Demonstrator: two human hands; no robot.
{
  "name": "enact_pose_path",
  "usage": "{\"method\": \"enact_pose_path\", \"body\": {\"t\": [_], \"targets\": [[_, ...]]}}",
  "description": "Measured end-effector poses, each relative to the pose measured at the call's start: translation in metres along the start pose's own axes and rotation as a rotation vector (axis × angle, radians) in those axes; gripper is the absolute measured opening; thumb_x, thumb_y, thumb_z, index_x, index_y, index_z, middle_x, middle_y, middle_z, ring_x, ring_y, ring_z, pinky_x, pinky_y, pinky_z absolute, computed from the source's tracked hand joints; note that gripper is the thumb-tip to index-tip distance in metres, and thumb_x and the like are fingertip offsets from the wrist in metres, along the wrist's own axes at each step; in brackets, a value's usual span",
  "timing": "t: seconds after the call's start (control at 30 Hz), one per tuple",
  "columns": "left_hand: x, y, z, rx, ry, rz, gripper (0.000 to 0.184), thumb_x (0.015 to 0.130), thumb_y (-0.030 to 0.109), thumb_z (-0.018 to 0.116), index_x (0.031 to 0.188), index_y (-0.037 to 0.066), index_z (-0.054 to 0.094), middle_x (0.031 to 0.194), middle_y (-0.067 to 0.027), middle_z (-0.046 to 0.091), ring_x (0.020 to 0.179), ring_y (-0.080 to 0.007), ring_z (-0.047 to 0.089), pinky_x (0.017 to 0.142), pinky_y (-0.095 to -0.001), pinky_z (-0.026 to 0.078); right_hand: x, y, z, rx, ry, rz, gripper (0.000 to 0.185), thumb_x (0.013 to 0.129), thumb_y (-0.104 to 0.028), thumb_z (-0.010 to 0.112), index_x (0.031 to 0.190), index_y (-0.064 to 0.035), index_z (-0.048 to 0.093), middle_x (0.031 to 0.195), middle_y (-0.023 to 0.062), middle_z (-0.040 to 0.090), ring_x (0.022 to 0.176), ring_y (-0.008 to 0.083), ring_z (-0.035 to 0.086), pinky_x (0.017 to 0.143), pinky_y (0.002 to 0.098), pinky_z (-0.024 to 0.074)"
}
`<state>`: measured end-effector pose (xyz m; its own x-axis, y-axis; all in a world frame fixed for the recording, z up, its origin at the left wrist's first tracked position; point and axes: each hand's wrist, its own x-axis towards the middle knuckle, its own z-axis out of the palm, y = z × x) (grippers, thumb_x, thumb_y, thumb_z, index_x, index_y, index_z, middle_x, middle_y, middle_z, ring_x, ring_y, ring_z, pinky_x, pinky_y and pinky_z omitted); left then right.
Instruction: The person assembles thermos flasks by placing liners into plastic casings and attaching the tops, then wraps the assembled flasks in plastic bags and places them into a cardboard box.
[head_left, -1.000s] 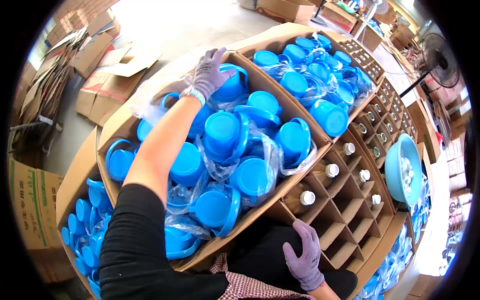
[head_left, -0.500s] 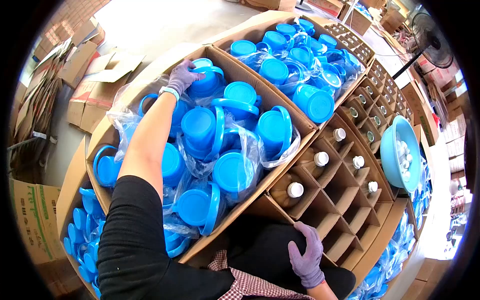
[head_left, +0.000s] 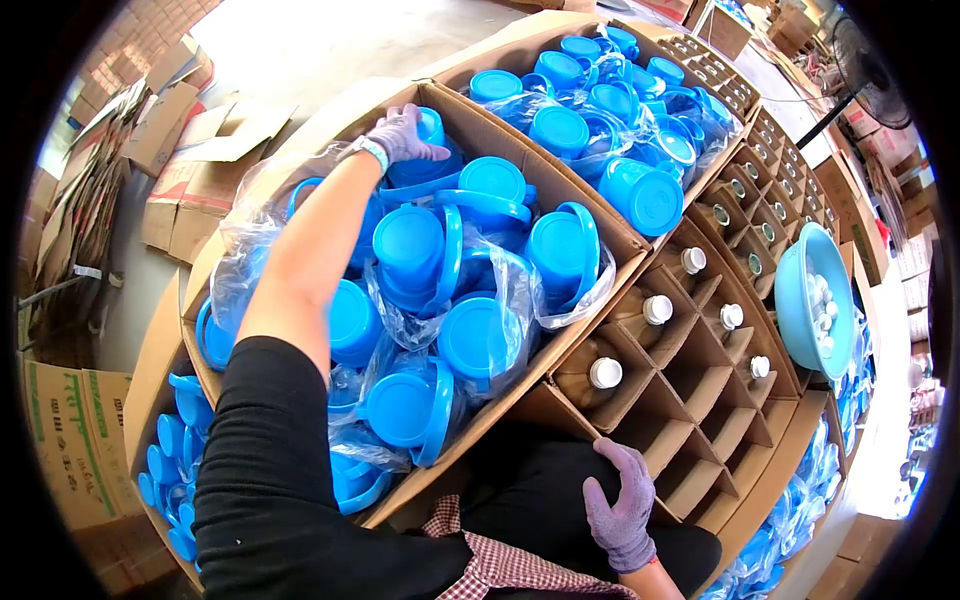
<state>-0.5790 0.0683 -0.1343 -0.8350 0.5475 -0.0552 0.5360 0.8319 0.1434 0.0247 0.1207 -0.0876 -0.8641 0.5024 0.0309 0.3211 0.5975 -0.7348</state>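
Observation:
My left hand [head_left: 402, 138], in a grey-purple glove, is closed round a blue lidded cup [head_left: 432, 150] at the far corner of an open carton [head_left: 600, 262]. Several more blue cups [head_left: 408, 245] with handles lie in that carton among clear plastic bags. Low in the view, my gloved right hand [head_left: 622, 508] is empty, thumb and fingers apart, beside the near edge of a divided carton [head_left: 722, 512]. Bottles with white caps, one of them a brown bottle [head_left: 588, 375], stand in some of its compartments.
Behind lies another carton of bagged blue cups [head_left: 640, 195]. A light blue basin [head_left: 812, 300] with white caps sits at the right, near divided cartons of uncapped bottles [head_left: 740, 190]. A black fan [head_left: 868, 80] stands beyond. Flattened cardboard [head_left: 90, 190] is stacked at the left.
The head view has shifted. My left hand has stayed at the far corner, and its fingers have moved round the cup there. My right hand has kept its open pose near the divided carton.

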Motion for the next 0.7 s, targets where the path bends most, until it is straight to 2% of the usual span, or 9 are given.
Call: {"method": "enact_pose_path", "body": {"t": [0.03,0.13,0.27,0.33,0.47,0.53,0.57,0.6,0.7], "targets": [[0.008,-0.002,0.008,-0.039,0.021,-0.014,0.111,0.061,0.069,0.088,0.148,0.012,0.05,0.143,-0.0221,0.058,0.141,-0.0436,0.046,0.116,-0.0505,0.041,0.0,0.0,0.001,0.0,-0.004,-0.008,0.047,0.08,-0.01,0.073,0.126,-0.0003,0.064,0.121,0.0192,0.068,0.112,0.0385,0.064,0.099,0.045,0.0513],[0.012,-0.001,0.008,-0.141,0.134,-0.274,0.108,0.061,0.063,0.089,0.148,0.011,0.05,0.142,-0.0223,0.058,0.137,-0.0442,0.051,0.116,-0.0496,0.04,0.003,0.0,0.001,0.021,-0.013,-0.013,0.047,0.08,-0.01,0.073,0.126,-0.0004,0.064,0.122,0.0194,0.068,0.112,0.0386,0.064,0.099,0.0451,0.0514],[0.067,-0.079,0.009,-0.951,0.388,-0.213,0.111,0.063,0.059,0.09,0.145,-0.004,0.048,0.128,-0.0198,0.067,0.122,-0.0351,0.064,0.105,-0.0427,0.051,0.004,0.004,-0.002,0.028,-0.014,-0.008,0.047,0.081,-0.01,0.072,0.126,-0.0002,0.064,0.122,0.0194,0.068,0.112,0.0389,0.064,0.099,0.0455,0.0514],[0.032,-0.098,-0.036,-0.699,0.501,-0.184,0.108,0.062,0.066,0.085,0.147,0.008,0.052,0.133,-0.0251,0.064,0.126,-0.0363,0.061,0.11,-0.0429,0.046,0.003,0.007,-0.003,0.031,-0.017,0.006,0.047,0.081,-0.01,0.072,0.126,-0.0001,0.064,0.122,0.0195,0.068,0.111,0.0392,0.064,0.099,0.0457,0.0514],[-0.103,-0.074,-0.081,0.161,0.291,-0.303,0.108,0.063,0.069,0.083,0.154,0.023,0.046,0.144,-0.0235,0.053,0.137,-0.0425,0.048,0.112,-0.0518,0.042,0.003,0.007,-0.003,0.04,-0.018,0.004,0.046,0.081,-0.01,0.071,0.125,0.0,0.064,0.121,0.0194,0.068,0.111,0.0392,0.064,0.099,0.0456,0.0513],[-0.122,-0.098,-0.05,0.258,0.162,-0.213,0.101,0.07,0.071,0.08,0.153,0.024,0.048,0.14,-0.0226,0.057,0.135,-0.0392,0.053,0.11,-0.049,0.046,0.003,0.004,-0.003,0.038,-0.036,-0.002,0.046,0.08,-0.01,0.071,0.125,0.0,0.064,0.121,0.0195,0.068,0.111,0.0391,0.064,0.099,0.0455,0.0512],[-0.126,-0.106,-0.046,0.134,-0.056,-0.139,0.106,0.074,0.079,0.073,0.158,0.023,0.04,0.15,-0.023,0.048,0.14,-0.0425,0.045,0.116,-0.0542,0.038,0.002,0.003,-0.003,0.04,-0.041,-0.015,0.046,0.081,-0.01,0.071,0.125,-0.0001,0.064,0.12,0.0195,0.068,0.111,0.0391,0.064,0.099,0.0454,0.0512],[-0.111,-0.146,-0.002,0.057,0.0,-0.061,0.095,0.082,0.079,0.065,0.154,0.02,0.046,0.149,-0.0238,0.049,0.142,-0.0427,0.042,0.116,-0.0557,0.036,0.002,0.002,-0.002,0.04,-0.043,-0.03,0.046,0.081,-0.01,0.071,0.125,-0.0001,0.064,0.12,0.0194,0.068,0.111,0.0391,0.064,0.099,0.0454,0.0512],[-0.107,-0.102,-0.005,0.059,0.228,-0.039,0.083,0.087,0.078,0.057,0.137,0.011,0.061,0.14,-0.0245,0.059,0.133,-0.0423,0.052,0.11,-0.0511,0.043,0.002,-0.002,-0.001,0.024,-0.052,-0.036,0.045,0.081,-0.01,0.072,0.125,-0.0001,0.064,0.12,0.0192,0.068,0.111,0.0391,0.064,0.099,0.0454,0.0512]]}}
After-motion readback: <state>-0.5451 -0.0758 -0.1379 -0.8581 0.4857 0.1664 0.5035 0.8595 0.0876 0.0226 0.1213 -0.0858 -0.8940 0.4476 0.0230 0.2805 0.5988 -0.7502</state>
